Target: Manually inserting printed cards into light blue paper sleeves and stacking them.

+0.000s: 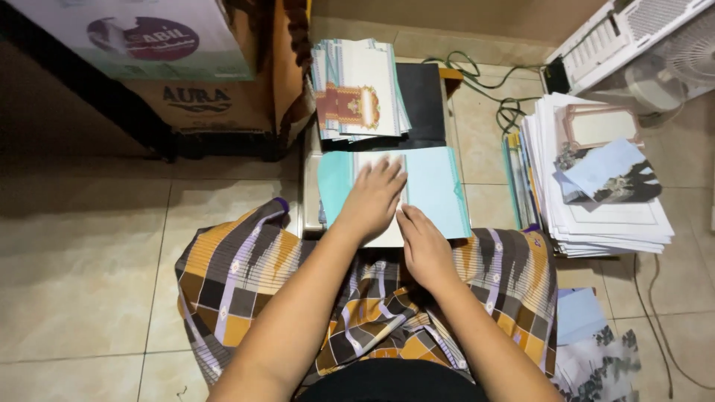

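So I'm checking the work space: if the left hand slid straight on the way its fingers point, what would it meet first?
Probably the stack of decorated cards beyond the teal folded sheet under the left hand, though depth is unclear.

"See how both forearms reach straight out, bare to the elbow?"

"Yes. The left hand lies flat, palm down, fingers spread and pointing away."

"And the right hand?"

"Nearer the body, just beside the left wrist, fingers together, angled up and leftward, pressing down. Neither is gripping anything."
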